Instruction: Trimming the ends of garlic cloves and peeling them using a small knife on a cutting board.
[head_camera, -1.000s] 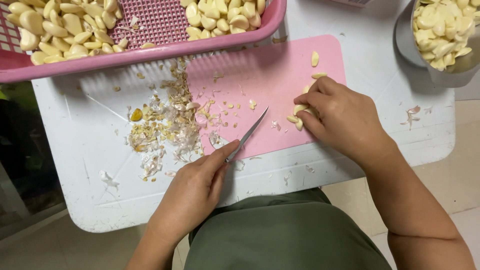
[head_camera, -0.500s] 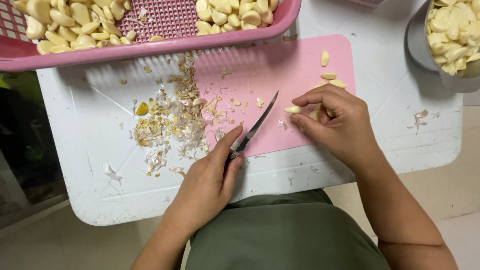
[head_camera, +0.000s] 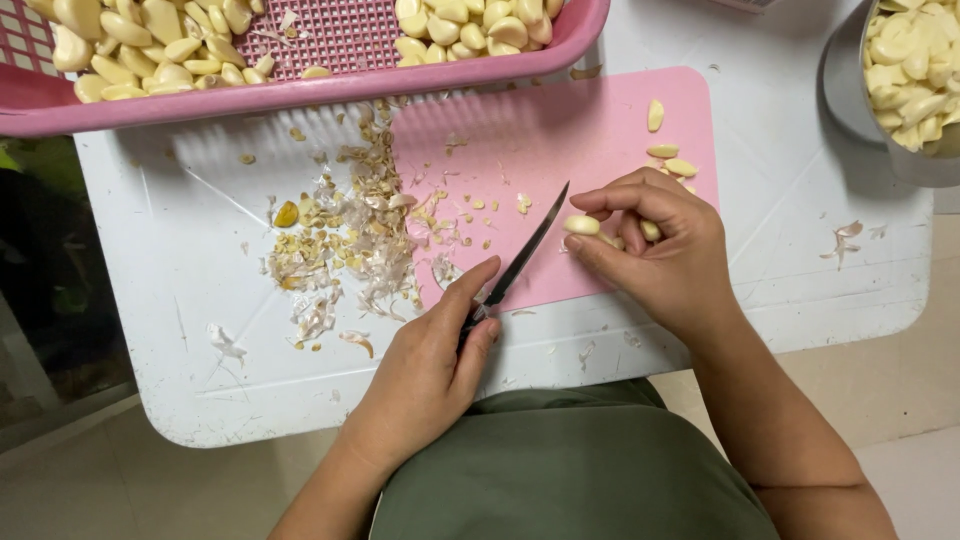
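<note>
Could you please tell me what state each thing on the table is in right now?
left hand: gripping the knife handle.
knife: tip raised toward the clove.
right hand: pinching a garlic clove.
garlic clove: peeled, held over the board.
cutting board: strewn with trimmings.
pink basket: holding peeled cloves.
metal bowl: holding peeled cloves.

A pale pink cutting board (head_camera: 600, 140) lay on a white table (head_camera: 200, 380) marked with faint grey scratches. At the far edge sat a brighter pink basket (head_camera: 300, 95) with a fine grid pattern, filled with creamy yellow garlic cloves (head_camera: 140, 40). Tan and off-white papery skins (head_camera: 350, 235) were scattered left of the board. The knife (head_camera: 525, 255) had a dark, nearly black blade. The clove (head_camera: 581, 225) at the right hand (head_camera: 670, 255) was pale cream. A grey metal bowl (head_camera: 850, 90) stood far right. The person's clothing (head_camera: 580, 470) was olive green.
</note>
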